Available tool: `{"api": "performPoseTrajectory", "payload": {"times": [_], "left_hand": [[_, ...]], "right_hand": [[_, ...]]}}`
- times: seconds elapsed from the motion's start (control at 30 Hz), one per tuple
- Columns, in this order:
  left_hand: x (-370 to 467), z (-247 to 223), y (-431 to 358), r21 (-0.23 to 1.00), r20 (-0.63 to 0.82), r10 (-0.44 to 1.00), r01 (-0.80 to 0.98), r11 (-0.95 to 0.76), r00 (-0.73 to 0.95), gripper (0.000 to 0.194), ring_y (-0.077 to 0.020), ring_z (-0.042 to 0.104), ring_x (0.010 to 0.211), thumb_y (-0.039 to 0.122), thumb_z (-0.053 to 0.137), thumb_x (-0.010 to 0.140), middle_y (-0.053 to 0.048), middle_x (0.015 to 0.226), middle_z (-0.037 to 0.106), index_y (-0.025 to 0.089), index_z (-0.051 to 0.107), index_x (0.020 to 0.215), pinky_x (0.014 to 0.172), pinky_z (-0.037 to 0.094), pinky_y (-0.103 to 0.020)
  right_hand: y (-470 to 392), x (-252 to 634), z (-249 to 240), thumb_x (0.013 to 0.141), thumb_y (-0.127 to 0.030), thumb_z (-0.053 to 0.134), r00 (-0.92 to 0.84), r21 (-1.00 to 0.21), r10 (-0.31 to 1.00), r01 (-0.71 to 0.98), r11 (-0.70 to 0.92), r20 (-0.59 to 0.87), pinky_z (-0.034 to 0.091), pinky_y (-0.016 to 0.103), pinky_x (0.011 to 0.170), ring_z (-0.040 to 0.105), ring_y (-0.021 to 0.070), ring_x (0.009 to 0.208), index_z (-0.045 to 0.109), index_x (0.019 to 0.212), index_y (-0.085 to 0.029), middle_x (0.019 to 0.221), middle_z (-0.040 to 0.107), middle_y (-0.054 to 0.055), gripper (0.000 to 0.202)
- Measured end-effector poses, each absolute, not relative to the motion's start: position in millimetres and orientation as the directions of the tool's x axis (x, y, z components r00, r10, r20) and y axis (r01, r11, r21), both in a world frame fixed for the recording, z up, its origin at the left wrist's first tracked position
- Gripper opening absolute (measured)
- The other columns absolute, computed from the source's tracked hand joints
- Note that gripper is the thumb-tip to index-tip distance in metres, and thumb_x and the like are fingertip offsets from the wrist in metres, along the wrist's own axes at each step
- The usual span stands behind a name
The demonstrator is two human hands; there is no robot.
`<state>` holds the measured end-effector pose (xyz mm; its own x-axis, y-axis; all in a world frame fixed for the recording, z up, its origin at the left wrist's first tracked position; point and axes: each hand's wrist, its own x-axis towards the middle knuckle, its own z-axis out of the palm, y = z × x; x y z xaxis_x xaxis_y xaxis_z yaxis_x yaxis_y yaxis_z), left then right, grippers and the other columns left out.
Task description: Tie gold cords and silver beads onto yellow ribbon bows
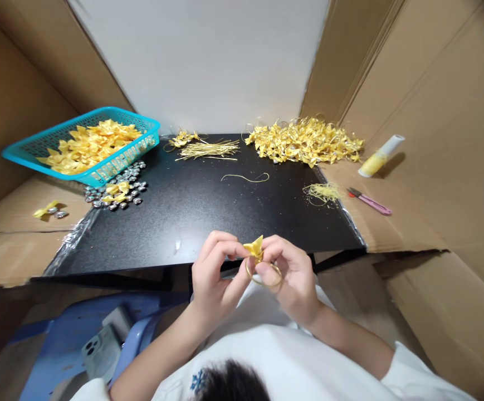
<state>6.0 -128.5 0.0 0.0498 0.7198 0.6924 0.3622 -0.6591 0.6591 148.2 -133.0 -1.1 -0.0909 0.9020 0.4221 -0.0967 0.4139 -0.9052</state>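
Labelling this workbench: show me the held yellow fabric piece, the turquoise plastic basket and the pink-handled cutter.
Yellow fabric piece [255,245]: head view, upper fold.
Turquoise plastic basket [87,177]: head view, near corner.
Pink-handled cutter [374,204]: head view, handle.

Left hand [219,275] and right hand [296,275] close together
Both pinch with bent fingers [225,247]; the left arm [162,348] and right arm [354,341] slant inward.

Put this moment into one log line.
left fingers: pinching yellow ribbon bow | right fingers: at thin gold cord loop | far left: turquoise plastic basket holding yellow bows
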Motion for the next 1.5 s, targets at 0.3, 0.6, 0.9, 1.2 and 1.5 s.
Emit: {"api": "performPoseTrajectory", "payload": {"times": [0.3,0.6,0.9,1.2,1.5], "left_hand": [[-1,7,-126,0.729,0.627,0.772,0.274,-0.628,0.100,0.004,-0.0140,0.052,0.069,0.020,0.059,0.086,-0.003,0.076,0.055,0.019,0.061,0.082,0.062,0.044,-0.027],[-11,13,-117,0.753,0.582,0.796,0.262,-0.604,0.165,0.003,-0.0127,0.055,0.063,0.020,0.066,0.081,-0.002,0.070,0.060,0.019,0.069,0.081,0.057,0.044,-0.025],[-12,21,-117,0.590,0.655,0.725,0.454,-0.667,0.214,0.006,-0.0142,0.056,0.067,0.017,0.060,0.084,-0.004,0.073,0.060,0.018,0.061,0.078,0.060,0.046,-0.026],[-11,19,-120,0.569,0.672,0.710,0.465,-0.678,0.211,0.005,-0.0177,0.062,0.088,0.015,0.053,0.088,-0.009,0.102,0.066,0.019,0.055,0.086,0.077,0.050,-0.032],[-4,12,-122,0.734,0.620,0.781,0.293,-0.612,0.078,0.005,-0.0140,0.058,0.073,0.017,0.055,0.088,-0.004,0.078,0.060,0.018,0.055,0.084,0.066,0.048,-0.025]], "right_hand": [[-130,151,-4,0.081,-0.018,0.063,-0.023,-0.838,0.838,0.017,0.545,0.545,0.052,0.030,0.070,0.062,0.0151,0.075,0.056,0.075,-0.021,0.082,0.065,0.003,0.010],[-126,155,0,0.080,-0.015,0.063,-0.074,-0.825,0.827,0.068,0.561,0.557,0.052,0.030,0.071,0.063,0.0153,0.076,0.056,0.074,-0.020,0.082,0.065,0.003,0.010],[-122,155,-1,0.076,-0.019,0.072,-0.091,-0.884,0.879,-0.052,0.465,0.468,0.056,0.029,0.073,0.065,0.0141,0.078,0.059,0.094,-0.024,0.084,0.066,0.001,0.022],[-119,158,2,0.078,-0.025,0.072,-0.176,-0.938,0.927,-0.170,0.303,0.332,0.059,0.029,0.060,0.066,0.0144,0.065,0.070,0.090,-0.024,0.078,0.069,0.002,0.012],[-119,156,7,0.077,-0.027,0.073,-0.197,-0.946,0.960,-0.293,0.137,0.200,0.056,0.025,0.051,0.061,0.0108,0.054,0.070,0.088,-0.022,0.072,0.068,0.000,0.013]]}}
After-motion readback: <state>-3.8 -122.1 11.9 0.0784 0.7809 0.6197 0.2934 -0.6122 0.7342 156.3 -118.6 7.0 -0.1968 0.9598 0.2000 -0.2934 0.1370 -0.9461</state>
